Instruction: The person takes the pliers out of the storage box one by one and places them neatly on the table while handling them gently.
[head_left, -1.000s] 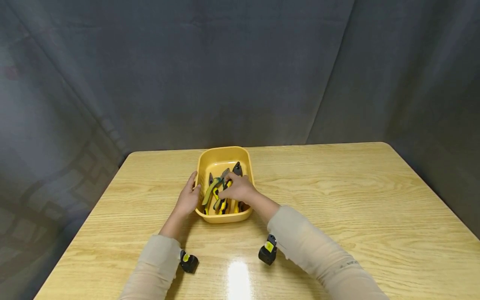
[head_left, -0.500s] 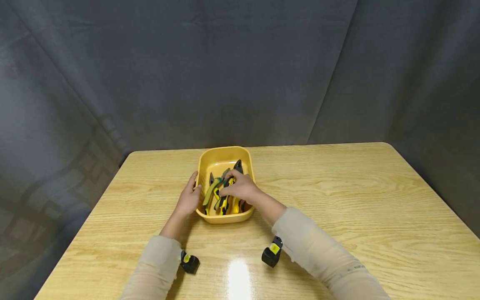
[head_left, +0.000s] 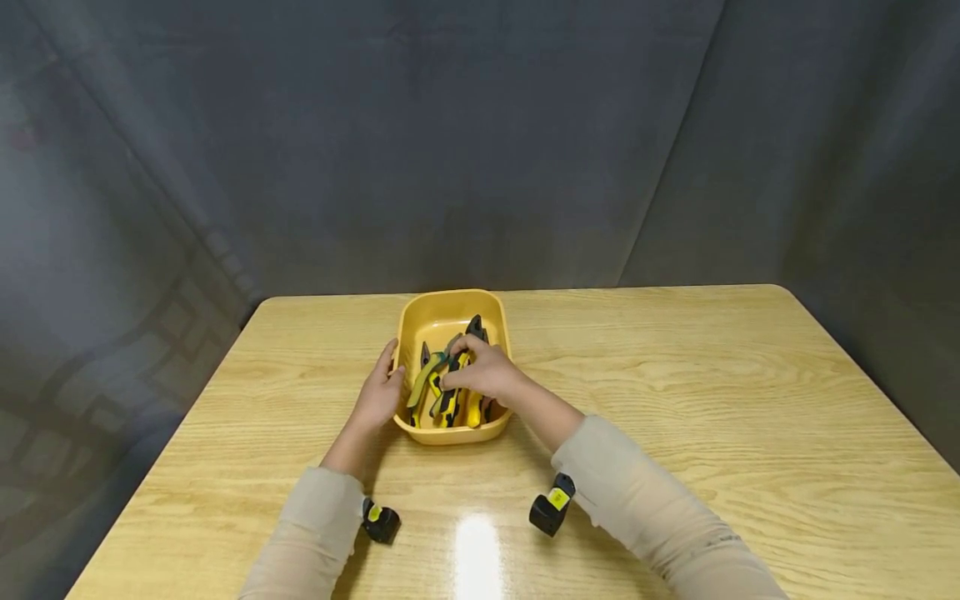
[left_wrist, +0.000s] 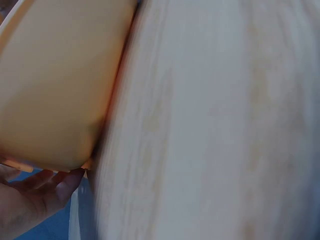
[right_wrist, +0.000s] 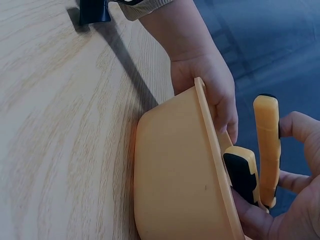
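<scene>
A yellow plastic bin [head_left: 453,437] holds several pliers with yellow, black and green handles. My left hand [head_left: 377,398] lies at the bin's left wall, its thumb over the rim and its fingers along the outside. They touch that wall in the left wrist view as well. Inside the bin, my right hand [head_left: 486,373] pinches yellow-and-black pliers [right_wrist: 268,140] between thumb and fingers. The two handles are spread apart in the right wrist view; the jaws are hidden. Green-handled pliers [head_left: 423,383] lie to the left, and dark-headed pliers [head_left: 476,325] to the right.
The bin stands on a light wooden table [head_left: 675,367], near its far edge. A dark grey curtain [head_left: 480,150] hangs behind. Small black wrist cameras [head_left: 551,507] hang below both sleeves, close above the tabletop.
My right hand and forearm have shifted slightly to the right, with the pliers still between the fingers. The left hand stays against the bin.
</scene>
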